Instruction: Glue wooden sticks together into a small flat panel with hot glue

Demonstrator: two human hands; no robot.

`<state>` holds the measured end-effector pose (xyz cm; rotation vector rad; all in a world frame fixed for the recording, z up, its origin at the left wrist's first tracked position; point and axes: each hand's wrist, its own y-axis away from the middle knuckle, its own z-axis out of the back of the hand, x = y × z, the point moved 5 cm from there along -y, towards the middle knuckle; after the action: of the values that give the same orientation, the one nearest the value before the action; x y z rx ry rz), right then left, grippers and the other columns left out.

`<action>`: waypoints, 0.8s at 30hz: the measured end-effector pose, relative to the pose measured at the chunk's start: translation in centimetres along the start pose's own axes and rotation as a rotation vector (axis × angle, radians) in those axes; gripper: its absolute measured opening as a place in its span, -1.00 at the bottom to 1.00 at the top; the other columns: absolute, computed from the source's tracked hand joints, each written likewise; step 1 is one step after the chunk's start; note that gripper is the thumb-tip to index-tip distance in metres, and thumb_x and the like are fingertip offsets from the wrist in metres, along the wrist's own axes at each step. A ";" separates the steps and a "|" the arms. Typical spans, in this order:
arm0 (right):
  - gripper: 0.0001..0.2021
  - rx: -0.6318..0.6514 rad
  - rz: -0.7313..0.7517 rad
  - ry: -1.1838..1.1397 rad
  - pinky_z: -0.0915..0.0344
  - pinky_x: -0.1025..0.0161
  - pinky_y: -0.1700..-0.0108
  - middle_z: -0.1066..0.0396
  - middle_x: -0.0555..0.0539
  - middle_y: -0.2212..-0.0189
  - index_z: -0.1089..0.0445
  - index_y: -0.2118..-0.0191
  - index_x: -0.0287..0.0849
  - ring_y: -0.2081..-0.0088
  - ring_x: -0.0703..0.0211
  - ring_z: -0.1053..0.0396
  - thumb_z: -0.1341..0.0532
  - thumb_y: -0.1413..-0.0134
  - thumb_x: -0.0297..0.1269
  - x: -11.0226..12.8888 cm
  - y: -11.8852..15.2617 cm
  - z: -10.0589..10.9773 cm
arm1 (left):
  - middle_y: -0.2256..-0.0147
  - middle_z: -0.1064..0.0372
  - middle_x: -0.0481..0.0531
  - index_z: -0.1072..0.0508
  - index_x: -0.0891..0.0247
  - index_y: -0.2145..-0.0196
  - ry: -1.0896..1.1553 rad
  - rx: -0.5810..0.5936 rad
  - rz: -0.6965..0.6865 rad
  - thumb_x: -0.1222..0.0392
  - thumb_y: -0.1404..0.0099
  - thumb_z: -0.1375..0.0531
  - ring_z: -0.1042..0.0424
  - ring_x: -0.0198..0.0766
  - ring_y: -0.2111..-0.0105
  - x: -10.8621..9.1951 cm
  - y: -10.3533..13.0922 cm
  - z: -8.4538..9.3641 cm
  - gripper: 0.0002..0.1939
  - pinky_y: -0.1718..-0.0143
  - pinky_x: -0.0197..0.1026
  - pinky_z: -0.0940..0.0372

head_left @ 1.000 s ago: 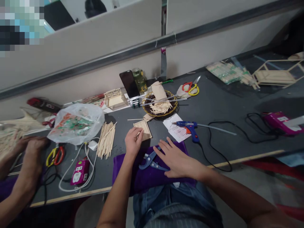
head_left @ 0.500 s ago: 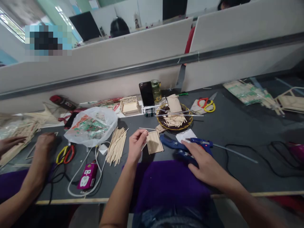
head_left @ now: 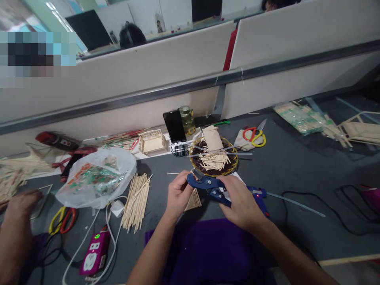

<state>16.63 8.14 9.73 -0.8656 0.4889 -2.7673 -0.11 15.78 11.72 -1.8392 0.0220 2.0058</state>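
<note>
My right hand [head_left: 240,198] is closed round the handles of a blue hand cutter [head_left: 209,183], which looks like a pipe cutter. Its jaw end reaches my left hand [head_left: 179,194], whose thumb and fingers are pinched together. A short bit of pale stick [head_left: 192,171] shows just above those fingertips; most of it is hidden. Below the cutter, partly covered by my hands, lies a small panel of wooden sticks [head_left: 194,201]. A blue glue gun [head_left: 259,194] with a long clear glue stick rests beyond my right hand.
A pile of wooden sticks [head_left: 138,202] and a plastic bag [head_left: 97,178] lie left. A basket of short sticks [head_left: 234,162], a phone [head_left: 175,126], a small wooden model [head_left: 152,142] and scissors [head_left: 258,136] stand behind. A co-worker's hand [head_left: 22,206] is far left, near a purple power strip [head_left: 96,251].
My right hand has picked the blue cutter up off the table and brought it left to my left hand's fingertips. The view has shifted, and the co-worker's hand sits further left.
</note>
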 end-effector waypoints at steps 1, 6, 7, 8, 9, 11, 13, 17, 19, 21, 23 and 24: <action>-0.48 -0.003 0.004 -0.010 -0.30 -0.12 0.00 -0.32 -0.30 0.08 -0.17 -0.10 -0.24 0.03 -0.16 -0.29 -0.12 0.08 -0.46 -0.1 -0.2 -0.1 | 0.44 -0.34 0.01 -0.47 0.27 0.44 -0.019 0.004 -0.010 0.13 -0.29 -0.19 -0.28 -0.31 0.41 0.0 -0.2 -0.1 -0.79 0.38 -0.30 -0.17; -0.47 0.023 -0.015 -0.049 -0.31 -0.10 -0.01 -0.33 -0.30 0.07 -0.17 -0.10 -0.24 0.02 -0.16 -0.30 -0.11 0.08 -0.48 -0.4 -0.9 -0.4 | 0.44 -0.35 0.01 -0.48 0.25 0.42 -0.100 0.024 -0.059 0.19 -0.32 -0.17 -0.29 -0.31 0.41 0.0 -1.1 -0.1 -0.82 0.37 -0.30 -0.18; -0.46 0.021 -0.022 -0.054 -0.30 -0.10 -0.01 -0.33 -0.30 0.07 -0.17 -0.11 -0.24 0.02 -0.16 -0.30 -0.11 0.09 -0.48 -0.4 -1.0 -0.4 | 0.43 -0.36 0.02 -0.49 0.25 0.42 -0.108 0.027 -0.066 0.19 -0.32 -0.16 -0.30 -0.30 0.41 0.0 -1.2 0.0 -0.82 0.37 -0.29 -0.18; -0.46 0.015 -0.027 -0.057 -0.30 -0.10 -0.02 -0.33 -0.30 0.06 -0.17 -0.11 -0.24 0.01 -0.16 -0.30 -0.11 0.09 -0.48 -0.4 -1.1 -0.4 | 0.43 -0.37 0.03 -0.49 0.25 0.40 -0.113 0.033 -0.073 0.19 -0.32 -0.16 -0.31 -0.30 0.40 0.1 -1.3 0.0 -0.83 0.36 -0.29 -0.19; -0.45 0.007 -0.030 -0.059 -0.30 -0.10 -0.03 -0.32 -0.30 0.06 -0.16 -0.12 -0.25 0.00 -0.16 -0.29 -0.11 0.09 -0.49 -0.4 -1.1 -0.3 | 0.42 -0.38 0.03 -0.50 0.24 0.39 -0.115 0.041 -0.081 0.19 -0.31 -0.17 -0.31 -0.29 0.39 0.2 -1.3 0.0 -0.84 0.35 -0.28 -0.20; -0.45 -0.009 -0.031 -0.060 -0.29 -0.10 -0.05 -0.32 -0.30 0.05 -0.16 -0.12 -0.26 -0.02 -0.16 -0.28 -0.11 0.09 -0.50 -0.4 -1.1 -0.2 | 0.41 -0.39 0.03 -0.52 0.23 0.36 -0.110 0.053 -0.100 0.21 -0.30 -0.18 -0.33 -0.29 0.39 0.2 -1.4 0.0 -0.87 0.34 -0.28 -0.21; -0.45 -0.013 -0.034 -0.064 -0.28 -0.10 -0.06 -0.32 -0.30 0.05 -0.16 -0.12 -0.27 -0.02 -0.16 -0.28 -0.12 0.08 -0.50 -0.4 -1.1 -0.1 | 0.40 -0.40 0.03 -0.53 0.23 0.35 -0.103 0.060 -0.112 0.23 -0.29 -0.19 -0.34 -0.29 0.38 0.2 -1.4 -0.1 -0.89 0.34 -0.28 -0.21; -0.47 -0.003 -0.039 -0.067 -0.29 -0.10 -0.05 -0.33 -0.30 0.06 -0.17 -0.11 -0.26 -0.01 -0.15 -0.30 -0.12 0.07 -0.50 -0.2 -1.1 0.0 | 0.41 -0.41 0.04 -0.53 0.23 0.36 -0.112 0.052 -0.105 0.22 -0.29 -0.19 -0.34 -0.29 0.40 0.0 -1.4 -0.2 -0.87 0.37 -0.28 -0.22; -0.45 -0.008 -0.038 -0.056 -0.29 -0.11 -0.05 -0.32 -0.30 0.06 -0.16 -0.13 -0.25 -0.01 -0.16 -0.29 -0.12 0.07 -0.50 -0.1 -1.1 -0.1 | 0.43 -0.40 0.04 -0.52 0.24 0.39 -0.132 0.030 -0.095 0.19 -0.29 -0.19 -0.33 -0.29 0.42 0.0 -1.4 -0.2 -0.85 0.38 -0.28 -0.22; -0.44 -0.014 -0.040 -0.052 -0.28 -0.13 -0.05 -0.32 -0.30 0.05 -0.15 -0.14 -0.24 -0.01 -0.17 -0.29 -0.12 0.07 -0.50 -0.1 -1.1 -0.1 | 0.44 -0.39 0.03 -0.52 0.24 0.40 -0.144 0.010 -0.084 0.16 -0.28 -0.21 -0.32 -0.30 0.43 -0.1 -1.3 -0.1 -0.84 0.39 -0.28 -0.21; -0.43 -0.012 -0.038 -0.059 -0.28 -0.13 -0.05 -0.32 -0.30 0.05 -0.14 -0.15 -0.24 -0.02 -0.17 -0.29 -0.12 0.07 -0.50 -0.1 -1.1 -0.2 | 0.45 -0.39 0.03 -0.52 0.24 0.41 -0.145 0.002 -0.075 0.16 -0.27 -0.22 -0.31 -0.30 0.44 -0.1 -1.3 -0.1 -0.84 0.40 -0.28 -0.21; -0.43 -0.010 -0.038 -0.061 -0.28 -0.13 -0.05 -0.32 -0.30 0.04 -0.14 -0.15 -0.23 -0.02 -0.17 -0.29 -0.12 0.07 -0.50 -0.1 -1.2 -0.3 | 0.45 -0.38 0.03 -0.52 0.24 0.42 -0.143 0.000 -0.072 0.16 -0.27 -0.22 -0.31 -0.30 0.44 -0.1 -1.3 -0.1 -0.85 0.40 -0.28 -0.20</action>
<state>16.45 9.30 9.90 -0.9682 0.4808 -2.7657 0.37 16.95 12.17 -1.6683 -0.0846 2.0811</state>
